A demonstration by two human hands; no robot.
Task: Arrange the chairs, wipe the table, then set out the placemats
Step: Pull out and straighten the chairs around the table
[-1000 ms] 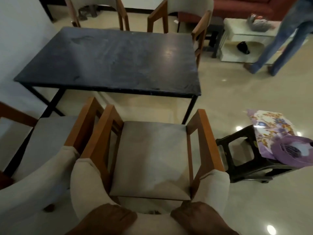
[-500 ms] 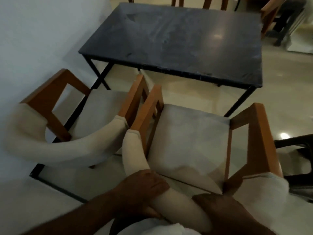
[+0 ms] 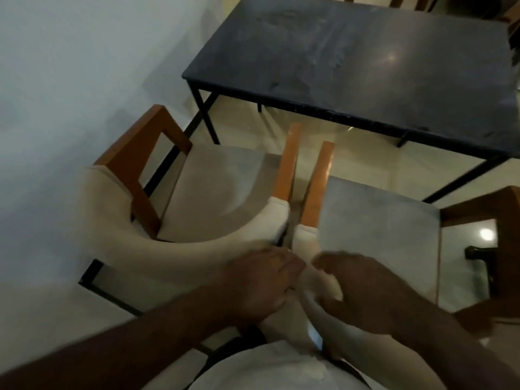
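Two wooden armchairs with cream padded backrests stand side by side before the dark table (image 3: 365, 57). The left chair (image 3: 219, 192) is against the wall. The right chair (image 3: 377, 235) is close beside it, and their inner arms run nearly parallel with a narrow gap between them. My left hand (image 3: 261, 280) grips the left end of the right chair's backrest, just at that gap. My right hand (image 3: 363, 288) curls over the same backrest a little further right. Both hands are motion-blurred. No cloth or placemats are visible.
A pale wall (image 3: 70, 94) closes off the left side. A black metal frame (image 3: 92, 280) sits on the glossy floor under the left chair. Part of a black stool (image 3: 478, 254) shows at the right edge, and more chair backs (image 3: 408, 1) stand beyond the table.
My view has swung left toward the wall. Both hands have slid from the middle of the right chair's backrest to its left end. The stool has slipped to the frame edge.
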